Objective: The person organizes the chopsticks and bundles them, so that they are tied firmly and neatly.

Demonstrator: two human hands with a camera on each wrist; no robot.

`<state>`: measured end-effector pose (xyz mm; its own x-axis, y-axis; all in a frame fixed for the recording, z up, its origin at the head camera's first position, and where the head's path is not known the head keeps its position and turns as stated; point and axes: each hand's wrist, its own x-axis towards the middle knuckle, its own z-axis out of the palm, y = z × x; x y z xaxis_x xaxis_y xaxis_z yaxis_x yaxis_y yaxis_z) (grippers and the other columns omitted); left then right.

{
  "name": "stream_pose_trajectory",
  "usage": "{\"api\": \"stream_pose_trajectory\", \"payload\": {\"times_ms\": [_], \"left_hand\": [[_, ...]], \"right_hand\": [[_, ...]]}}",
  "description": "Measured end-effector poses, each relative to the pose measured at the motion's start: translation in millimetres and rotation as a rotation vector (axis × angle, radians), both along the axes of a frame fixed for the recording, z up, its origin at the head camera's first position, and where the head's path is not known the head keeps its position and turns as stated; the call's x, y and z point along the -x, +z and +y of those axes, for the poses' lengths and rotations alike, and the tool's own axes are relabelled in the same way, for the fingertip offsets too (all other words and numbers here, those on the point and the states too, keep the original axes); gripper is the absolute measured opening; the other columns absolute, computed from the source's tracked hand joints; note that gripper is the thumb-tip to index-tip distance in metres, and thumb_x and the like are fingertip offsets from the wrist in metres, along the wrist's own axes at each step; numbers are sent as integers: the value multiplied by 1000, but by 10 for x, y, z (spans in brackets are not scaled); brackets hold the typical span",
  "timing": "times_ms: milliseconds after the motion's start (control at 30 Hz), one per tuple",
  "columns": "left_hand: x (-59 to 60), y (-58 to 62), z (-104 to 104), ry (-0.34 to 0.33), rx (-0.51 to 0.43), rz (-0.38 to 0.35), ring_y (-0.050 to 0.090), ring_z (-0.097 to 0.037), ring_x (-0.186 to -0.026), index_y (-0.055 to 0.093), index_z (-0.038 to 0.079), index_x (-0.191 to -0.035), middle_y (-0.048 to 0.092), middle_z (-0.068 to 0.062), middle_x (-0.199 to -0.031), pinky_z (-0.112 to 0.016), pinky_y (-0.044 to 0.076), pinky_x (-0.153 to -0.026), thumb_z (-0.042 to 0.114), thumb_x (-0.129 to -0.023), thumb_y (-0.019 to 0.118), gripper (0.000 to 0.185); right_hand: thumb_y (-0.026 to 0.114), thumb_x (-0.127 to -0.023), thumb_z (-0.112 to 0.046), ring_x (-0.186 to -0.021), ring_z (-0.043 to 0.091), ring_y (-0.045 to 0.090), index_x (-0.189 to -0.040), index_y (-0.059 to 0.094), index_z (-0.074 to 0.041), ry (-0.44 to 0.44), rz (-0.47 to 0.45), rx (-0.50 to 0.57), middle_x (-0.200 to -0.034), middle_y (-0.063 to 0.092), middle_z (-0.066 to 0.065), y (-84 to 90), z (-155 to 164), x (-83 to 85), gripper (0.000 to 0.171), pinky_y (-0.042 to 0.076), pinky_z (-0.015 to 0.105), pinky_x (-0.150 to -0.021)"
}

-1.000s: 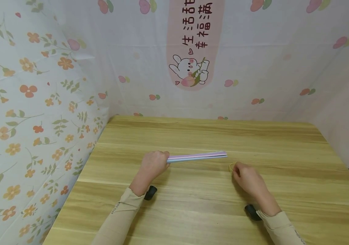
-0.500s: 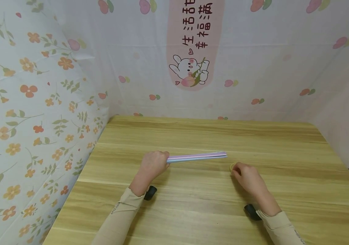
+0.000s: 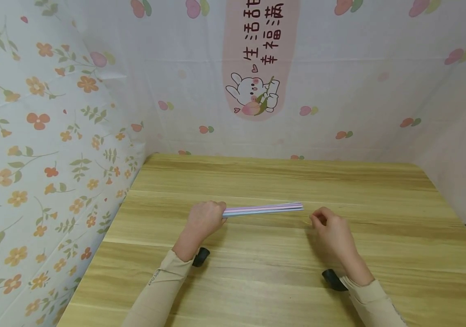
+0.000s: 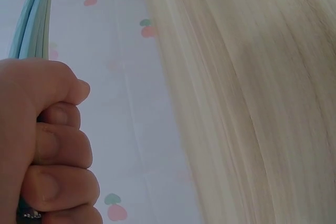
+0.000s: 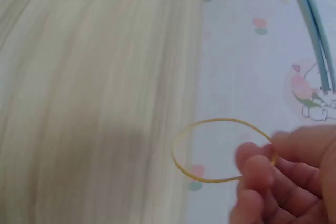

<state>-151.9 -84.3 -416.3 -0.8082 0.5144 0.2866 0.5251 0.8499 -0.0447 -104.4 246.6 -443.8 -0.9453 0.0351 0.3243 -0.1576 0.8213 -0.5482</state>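
Note:
My left hand grips one end of a bundle of long, thin pastel strips, blue, pink and purple. In the left wrist view, the fingers of my left hand wrap tightly round the strips, covering their lower part. The far end of the bundle points toward my right hand. Between thumb and fingertips, my right hand pinches a yellow rubber band. The band hangs out as a wide oval loop, just short of the bundle's free end.
A wood-grain table lies beneath both hands. Patterned cloth hangs behind it, and a floral cloth covers the left side. Black wrist-worn pieces sit under both wrists.
My right hand has lifted and tilted slightly, and the rubber band has turned so it shows thinner from above. My left hand and the bundle have stayed in place.

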Motion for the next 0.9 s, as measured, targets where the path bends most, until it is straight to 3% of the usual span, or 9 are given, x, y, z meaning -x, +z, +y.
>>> {"api": "stream_pose_trajectory", "payload": {"times_ms": [167, 367, 633, 900], "left_hand": [[-5, 6, 6, -3, -1, -8, 28, -6, -46, 52, 12, -65, 45, 4, -52, -23, 29, -36, 18, -81, 72, 26], [-3, 17, 17, -5, -11, -13, 28, -6, -46, 50, 12, -64, 43, 4, -52, -23, 27, -37, 16, -81, 71, 28], [-1, 38, 22, -9, -10, -13, 28, -6, -46, 50, 12, -64, 41, 4, -52, -21, 25, -38, 17, -83, 69, 28], [5, 33, 21, -13, 2, 19, 28, -6, -46, 49, 12, -63, 43, 4, -51, -22, 29, -37, 19, -83, 70, 29]], "right_hand": [[60, -92, -8, -47, 0, 48, -90, 62, -2, -33, 26, 119, -65, 65, 6, 93, -61, 3, 7, 39, 21, -43], [60, -92, -10, -47, 3, 52, -90, 62, -2, -55, 71, 208, -66, 66, 8, 184, -137, 31, 8, 38, 17, -40], [62, -92, -11, -46, 5, 53, -90, 63, -3, -47, 116, 277, -67, 67, 9, 290, -260, 46, 9, 33, 16, -37], [63, -91, -9, -46, 5, 54, -88, 64, -1, -40, 132, 288, -66, 67, 10, 329, -322, 51, 9, 40, 14, -42]]}}
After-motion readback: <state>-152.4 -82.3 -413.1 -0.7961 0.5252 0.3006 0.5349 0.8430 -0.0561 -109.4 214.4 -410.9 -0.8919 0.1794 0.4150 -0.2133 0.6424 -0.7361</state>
